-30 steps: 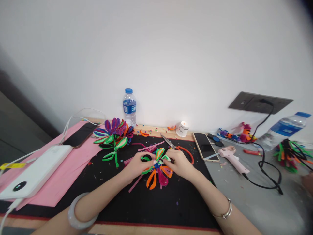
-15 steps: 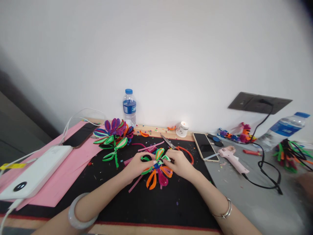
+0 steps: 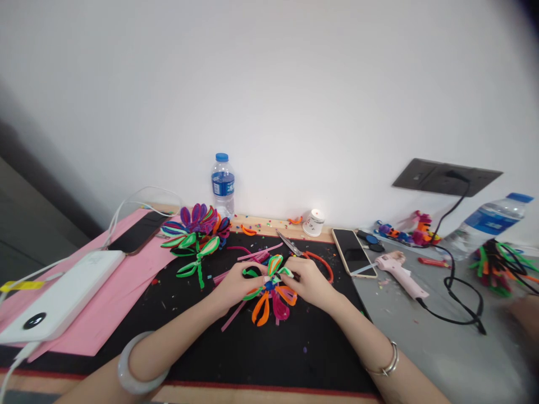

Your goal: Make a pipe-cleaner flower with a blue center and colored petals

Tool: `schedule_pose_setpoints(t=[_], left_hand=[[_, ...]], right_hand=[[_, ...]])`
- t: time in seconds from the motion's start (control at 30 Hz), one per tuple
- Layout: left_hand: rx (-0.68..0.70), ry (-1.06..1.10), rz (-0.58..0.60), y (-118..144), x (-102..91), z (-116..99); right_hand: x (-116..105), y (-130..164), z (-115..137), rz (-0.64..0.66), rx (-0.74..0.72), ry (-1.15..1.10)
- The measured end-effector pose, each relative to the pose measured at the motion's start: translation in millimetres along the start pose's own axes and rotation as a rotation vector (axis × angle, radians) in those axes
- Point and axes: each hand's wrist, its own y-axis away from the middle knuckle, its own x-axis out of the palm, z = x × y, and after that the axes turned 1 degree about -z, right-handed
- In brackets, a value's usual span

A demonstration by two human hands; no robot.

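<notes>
While our table [image 3: 425, 336] carried a black mat [image 3: 236, 348], we held the flower [image 3: 272, 292] above its middle: our left hand [image 3: 238, 285] pinched the green petals, our right hand [image 3: 309, 282] gripped the other side. Scissors [image 3: 305, 255] lay just behind, a glue gun [image 3: 400, 272] farther right.

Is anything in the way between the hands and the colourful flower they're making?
No, nothing visible is. The left hand and the right hand both already grip the flower from either side. The scissors lie just behind the right hand, not between.
</notes>
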Motion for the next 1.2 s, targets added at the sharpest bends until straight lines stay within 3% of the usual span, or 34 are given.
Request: schedule_pose_setpoints(t=[1.2], left_hand=[[0.029, -0.041, 0.001, -0.3, -0.7, 0.6]], right_hand=[[0.6, 1.0, 0.1, -0.005, -0.001, -0.005]])
